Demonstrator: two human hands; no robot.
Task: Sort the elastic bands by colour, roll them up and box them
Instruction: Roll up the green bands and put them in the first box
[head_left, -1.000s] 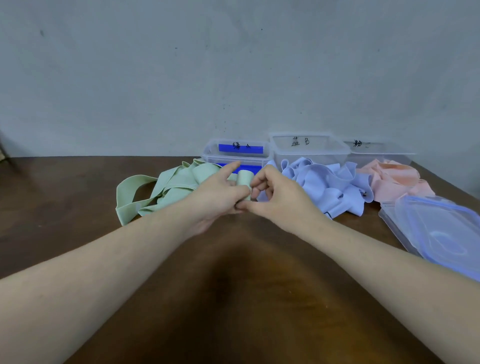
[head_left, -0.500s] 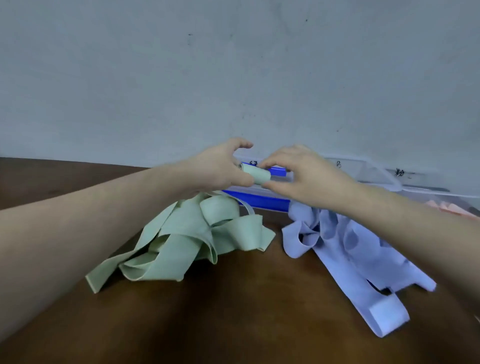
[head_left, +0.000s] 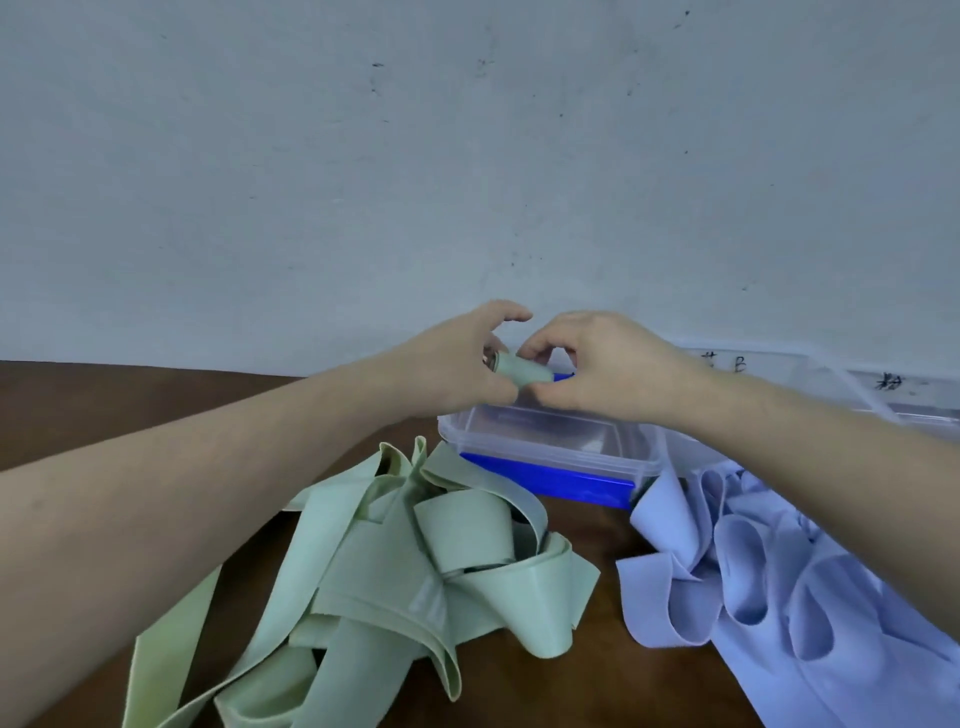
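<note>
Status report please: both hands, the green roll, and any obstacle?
Left hand and right hand both pinch the green roll. Roll held above the clear box. Nothing in the way.

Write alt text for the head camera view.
Both hands, left hand and right hand, hold a rolled green band over a clear box. Loose green bands and blue bands lie on the table.
</note>
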